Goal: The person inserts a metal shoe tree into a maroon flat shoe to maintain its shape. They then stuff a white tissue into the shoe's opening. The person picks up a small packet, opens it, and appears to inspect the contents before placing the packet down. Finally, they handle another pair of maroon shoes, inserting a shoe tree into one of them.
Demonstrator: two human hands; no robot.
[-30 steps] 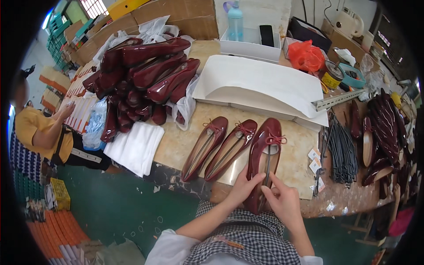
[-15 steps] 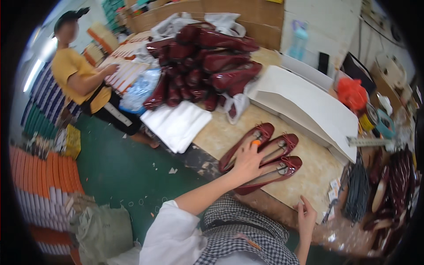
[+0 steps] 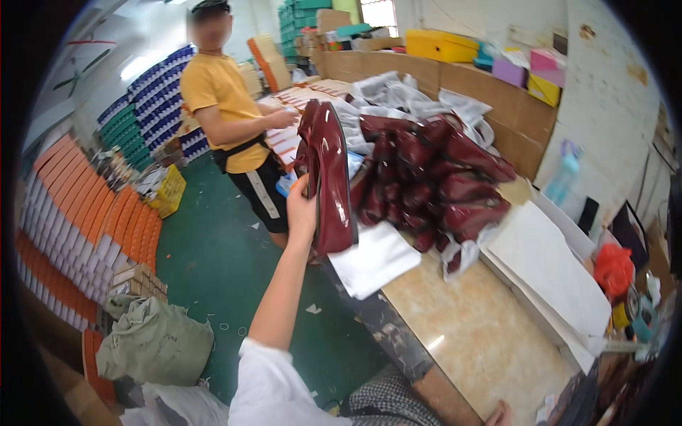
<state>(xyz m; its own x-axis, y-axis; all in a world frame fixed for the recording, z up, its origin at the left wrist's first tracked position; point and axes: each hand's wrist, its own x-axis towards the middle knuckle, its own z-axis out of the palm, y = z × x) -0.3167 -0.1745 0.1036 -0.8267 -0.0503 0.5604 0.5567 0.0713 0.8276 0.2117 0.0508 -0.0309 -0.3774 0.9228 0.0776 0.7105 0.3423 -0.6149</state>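
Note:
My left hand (image 3: 302,216) is closed around several burgundy patent ballet flats (image 3: 330,177), held up together with their soles facing right. They are raised above the green floor and the near left corner of the table. Only part of my right hand (image 3: 500,414) shows, low at the table's front edge, and its fingers are mostly hidden. A heap of glossy burgundy shoes (image 3: 405,170) lies on the table beyond. White paper sheets (image 3: 374,261) lie just below the held flats, at the table's left edge.
A person in a yellow shirt (image 3: 226,92) stands across at the far left, by a table of orange-and-white boxes. A long white box (image 3: 547,270) lies on the marble-patterned tabletop (image 3: 462,319). Stacked orange boxes (image 3: 92,220) and a green sack (image 3: 158,341) stand left.
My left hand has lifted the flats off the tabletop and carried them up and to the left. The view has turned left, and my right hand now shows only at the lower edge.

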